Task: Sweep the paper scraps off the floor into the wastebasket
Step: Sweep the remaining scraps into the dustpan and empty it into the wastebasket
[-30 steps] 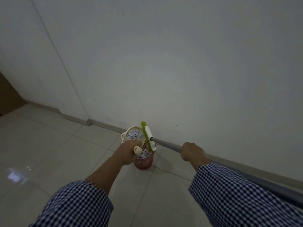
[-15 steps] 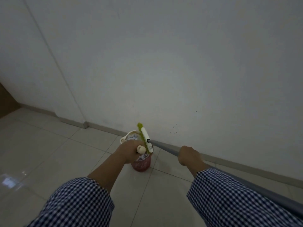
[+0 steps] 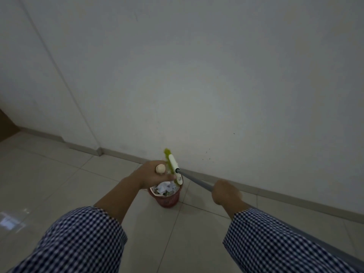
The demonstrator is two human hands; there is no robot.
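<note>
Head view, dim light. Red wastebasket [image 3: 169, 200] stands on the tiled floor [image 3: 59, 184] close to the baseboard [image 3: 275, 196] of a pale wall [image 3: 197, 75]. Crumpled white paper scraps [image 3: 166, 187] fill its mouth; no loose scraps can be made out on the visible tiles. Left hand [image 3: 151, 175] is held over the basket's rim, fingers curled around a pale rounded handle end [image 3: 160, 168] that sticks up out of the fist; what the handle belongs to is hidden beneath the hand. Right hand [image 3: 225, 193] is wrapped tight around the grey broom pole [image 3: 194, 180], which runs back past the right checked sleeve [image 3: 275, 245] to the lower right corner. Broom head [image 3: 174, 168], white bar with yellow-green bristles, is raised and tilted above the far side of the basket, just beside the left hand. Left checked sleeve [image 3: 78, 241] fills the lower left.
</note>
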